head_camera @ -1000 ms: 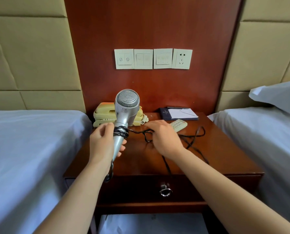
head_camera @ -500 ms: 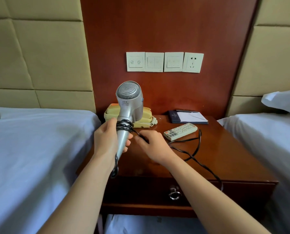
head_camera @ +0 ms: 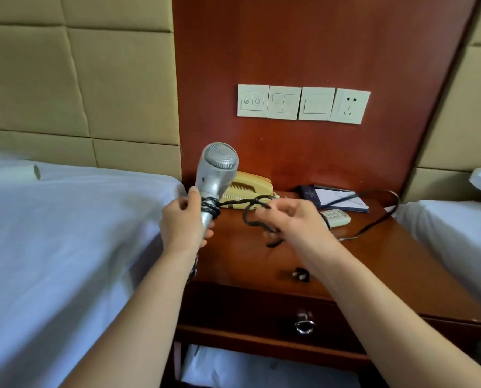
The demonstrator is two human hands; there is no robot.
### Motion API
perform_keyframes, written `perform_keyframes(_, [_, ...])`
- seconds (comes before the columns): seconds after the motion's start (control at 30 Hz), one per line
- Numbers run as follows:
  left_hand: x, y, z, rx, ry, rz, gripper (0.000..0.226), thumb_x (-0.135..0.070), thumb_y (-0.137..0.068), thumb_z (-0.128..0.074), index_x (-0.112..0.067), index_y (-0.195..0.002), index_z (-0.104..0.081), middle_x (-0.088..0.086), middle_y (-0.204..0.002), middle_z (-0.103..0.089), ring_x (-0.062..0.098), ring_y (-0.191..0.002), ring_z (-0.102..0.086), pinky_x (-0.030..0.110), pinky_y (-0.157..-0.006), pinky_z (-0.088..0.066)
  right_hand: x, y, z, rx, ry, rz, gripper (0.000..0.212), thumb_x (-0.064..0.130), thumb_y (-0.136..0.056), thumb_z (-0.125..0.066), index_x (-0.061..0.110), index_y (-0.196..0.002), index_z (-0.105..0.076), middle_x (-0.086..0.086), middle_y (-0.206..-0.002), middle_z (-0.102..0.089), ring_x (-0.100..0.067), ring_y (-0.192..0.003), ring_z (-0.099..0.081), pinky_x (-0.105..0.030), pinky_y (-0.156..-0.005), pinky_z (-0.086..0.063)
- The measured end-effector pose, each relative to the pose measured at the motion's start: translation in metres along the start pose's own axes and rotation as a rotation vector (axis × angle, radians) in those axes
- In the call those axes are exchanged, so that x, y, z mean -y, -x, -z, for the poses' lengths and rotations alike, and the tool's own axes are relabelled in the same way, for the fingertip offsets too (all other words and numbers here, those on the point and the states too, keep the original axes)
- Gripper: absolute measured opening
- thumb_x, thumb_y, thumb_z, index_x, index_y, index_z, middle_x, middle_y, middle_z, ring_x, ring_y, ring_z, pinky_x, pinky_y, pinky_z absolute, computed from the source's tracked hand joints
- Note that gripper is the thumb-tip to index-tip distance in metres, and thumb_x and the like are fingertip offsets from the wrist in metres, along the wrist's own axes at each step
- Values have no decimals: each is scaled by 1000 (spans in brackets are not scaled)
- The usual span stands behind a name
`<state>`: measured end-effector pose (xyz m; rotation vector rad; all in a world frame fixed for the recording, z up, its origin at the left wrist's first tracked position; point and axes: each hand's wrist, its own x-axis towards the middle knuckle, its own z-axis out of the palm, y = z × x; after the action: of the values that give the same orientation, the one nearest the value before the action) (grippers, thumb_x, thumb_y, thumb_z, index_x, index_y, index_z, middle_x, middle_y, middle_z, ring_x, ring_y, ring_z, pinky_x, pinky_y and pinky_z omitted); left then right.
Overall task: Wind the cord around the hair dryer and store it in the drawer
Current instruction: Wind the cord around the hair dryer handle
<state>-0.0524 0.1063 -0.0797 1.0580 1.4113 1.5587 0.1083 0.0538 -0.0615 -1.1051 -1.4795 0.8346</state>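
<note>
Checking in from the remote seat. The left hand [head_camera: 181, 225] is clenched round the handle of the silver plastic hair dryer [head_camera: 219, 166], holding it upright over the 9 o'clock edge of the reddish-brown wooden counter [head_camera: 373, 261], round grille facing me. A few turns of the thin black cord [head_camera: 239, 202] sit on the handle just above that hand. From there the cord runs toward 3 o'clock into the right hand [head_camera: 298, 222], whose fingers curl round a loose loop of it — blurry, but it reads as a grip.

Past that hand the cord arcs up at 2 o'clock and drops back onto the counter. The black plug [head_camera: 300, 274] lies on the wood at 6 o'clock from the right hand, near the front edge. The dark wooden drawer [head_camera: 261, 312] under the counter is closed, its metal ring pull [head_camera: 304, 326] hanging mid-front.

Back of the counter, 12 o'clock: a beige telephone [head_camera: 250, 187] right behind the dryer, a white notepad in a dark blue folder [head_camera: 342, 200], and a white remote control [head_camera: 335, 217] just beside the right hand. White-sheeted beds [head_camera: 65, 247] flank both sides — a pale tube [head_camera: 12, 173] lies on the left one.
</note>
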Motion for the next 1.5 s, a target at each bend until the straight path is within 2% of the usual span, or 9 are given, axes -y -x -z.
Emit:
perform_keyframes(0.13, [5,7,-9,45,-76,-27,46,-45,-94,-43,-7,-82,-66,11,-58,-64,15,-31,-52,18,-33,-36,-2,-3,6,-161,-437,-240,21,5,-87,-60,6,-65,-59,-5,-68,-51,-11,-60,-51,-24,-76,-54])
perform_keyframes(0.33, [6,10,-25,91,-131,-72,42,-45,-92,-44,-10,-87,-65,10,-59,-65,19,-37,-55,21,-40,-38,-1,-14,18,-378,-748,-434,10,9,-90,-56,5,-82,-60,-10,-80,-54,-15,-72,-55,-27,-68,-51])
perform_keyframes(0.43, [5,14,-36,90,-160,-115,38,-45,-93,-44,-15,-86,-65,7,-61,-66,16,-36,-57,24,-46,-42,1,-16,24,-404,-775,-439,16,21,-90,-59,11,-79,-55,-4,-68,-46,-12,-64,-48,-24,-70,-48])
perform_keyframes(0.6, [6,20,-52,104,-135,-47,38,-44,-93,-44,-12,-93,-65,9,-64,-68,15,-37,-57,20,-37,-39,7,-16,41,-465,-703,-372,14,24,-90,-60,13,-82,-57,-4,-86,-56,-12,-75,-52,-21,-76,-47])
perform_keyframes(0.77, [5,28,-69,150,-154,-40,41,-46,-94,-44,-12,-96,-66,8,-66,-69,13,-40,-58,19,-37,-40,3,-12,61,-482,-764,-231,32,23,-97,-46,12,-68,-45,1,-52,-48,-12,-57,-50,-23,-70,-49])
perform_keyframes(0.9, [4,33,-77,178,-170,-25,41,-47,-94,-44,-12,-98,-66,9,-68,-69,15,-43,-59,20,-37,-40,-4,-8,84,-464,-555,-114,35,24,-101,-38,12,-71,-51,10,-36,-28,-3,-33,-24,-16,-37,-27])
perform_keyframes(1.17, [1,23,-71,264,-42,114,40,-45,-93,-50,-8,-93,-64,12,-64,-65,18,-43,-55,20,-37,-39,-6,10,129,-101,872,148,28,26,-95,-49,17,-73,-63,7,-51,-42,-9,-51,-40,-27,-51,-30])
perform_keyframes(1.37, [-5,27,-69,324,24,105,28,-39,-88,-62,-17,-105,-61,11,-72,-63,16,-50,-53,20,-36,-38,3,30,125,-17,1154,176,25,42,-93,-48,37,-111,-65,8,-100,-70,-22,-95,-63,-32,-70,-47])
perform_keyframes(1.5, [1,30,-72,305,-124,18,30,-41,-84,-64,-23,-108,-62,7,-75,-67,17,-54,-59,23,-45,-41,12,36,120,-11,1092,317,23,35,-94,-49,32,-107,-68,10,-81,-67,-18,-78,-62,-26,-57,-35])
